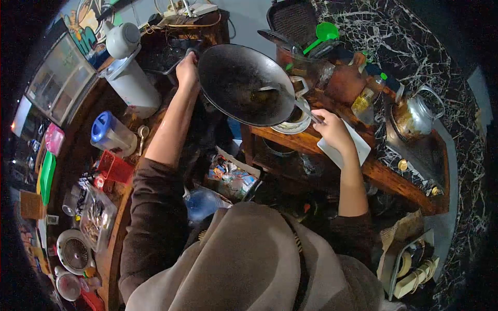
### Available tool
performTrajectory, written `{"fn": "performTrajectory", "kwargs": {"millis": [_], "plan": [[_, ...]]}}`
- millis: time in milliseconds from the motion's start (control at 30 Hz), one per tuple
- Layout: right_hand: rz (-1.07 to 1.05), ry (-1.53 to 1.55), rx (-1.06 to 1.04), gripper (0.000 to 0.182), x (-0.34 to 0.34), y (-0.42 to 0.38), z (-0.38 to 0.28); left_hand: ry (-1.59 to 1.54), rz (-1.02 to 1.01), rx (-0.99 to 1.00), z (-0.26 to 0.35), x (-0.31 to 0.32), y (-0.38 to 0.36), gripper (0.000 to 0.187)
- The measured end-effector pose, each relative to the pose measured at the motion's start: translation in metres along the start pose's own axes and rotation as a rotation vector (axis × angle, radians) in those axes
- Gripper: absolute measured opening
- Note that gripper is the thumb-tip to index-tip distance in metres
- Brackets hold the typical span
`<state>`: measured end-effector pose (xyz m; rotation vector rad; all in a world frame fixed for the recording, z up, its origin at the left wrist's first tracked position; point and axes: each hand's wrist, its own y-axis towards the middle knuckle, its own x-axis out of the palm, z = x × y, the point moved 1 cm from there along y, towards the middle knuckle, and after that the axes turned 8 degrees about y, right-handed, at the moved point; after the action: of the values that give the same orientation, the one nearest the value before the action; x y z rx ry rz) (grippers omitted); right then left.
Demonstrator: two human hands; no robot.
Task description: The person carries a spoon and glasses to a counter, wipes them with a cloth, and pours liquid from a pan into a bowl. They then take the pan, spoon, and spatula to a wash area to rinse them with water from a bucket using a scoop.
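My left hand [188, 71] is closed round the handle of a dark wok [233, 78], which is lifted and tilted toward the right. In my right hand [332, 128] is a metal spatula [306, 107], its blade down inside the wok near the lower right rim. A small dark, oily patch shows around the blade; I cannot make out what it is. Below the wok's right edge, a pale plate [291, 126] sits on the wooden table, partly hidden by the wok. Under my right wrist lies a white board [358, 142].
A kettle [412, 116] stands on the right, with an oil bottle [369, 94] and a green ladle [327, 32] farther back. On the left counter are a white thermos [132, 85], a blue-lidded pitcher [113, 133] and a red basket [115, 167]. A litter-filled box [231, 176] is below.
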<state>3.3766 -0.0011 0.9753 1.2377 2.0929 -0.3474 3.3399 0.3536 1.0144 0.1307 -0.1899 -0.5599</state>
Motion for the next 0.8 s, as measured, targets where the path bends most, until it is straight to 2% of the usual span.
{"fn": "performTrajectory", "kwargs": {"millis": [67,133,267,333,400,533,633,700,800], "plan": [[-0.012,0.035,0.0,0.033,-0.004,0.005,0.013,-0.066,-0.029,-0.008,-0.022,0.005,0.017,0.024],[-0.02,0.078,0.002,0.032,-0.006,0.007,0.023,0.105,-0.007,0.125,-0.019,0.012,0.013,0.028],[0.024,0.106,-0.017,0.03,-0.009,0.009,0.032,0.209,0.057,0.174,-0.003,0.017,-0.03,0.032],[0.022,0.125,0.002,0.03,-0.009,0.011,0.039,0.192,0.072,0.187,-0.013,0.017,-0.039,0.031],[0.021,0.131,0.004,0.03,-0.008,0.014,0.049,-0.021,0.137,0.209,-0.022,0.018,-0.049,0.03],[-0.021,0.091,0.011,0.03,-0.012,0.018,0.048,0.045,0.288,0.246,-0.032,0.018,-0.08,0.028],[-0.072,0.113,0.093,0.031,-0.016,0.019,0.041,-0.042,0.324,0.269,-0.035,0.024,-0.102,0.023],[-0.107,0.112,0.114,0.033,-0.017,0.024,0.042,-0.066,0.342,0.297,-0.037,0.028,-0.115,0.033],[-0.1,0.053,0.035,0.036,-0.016,0.033,0.049,-0.03,0.472,0.388,-0.049,0.035,-0.121,0.031]]}}
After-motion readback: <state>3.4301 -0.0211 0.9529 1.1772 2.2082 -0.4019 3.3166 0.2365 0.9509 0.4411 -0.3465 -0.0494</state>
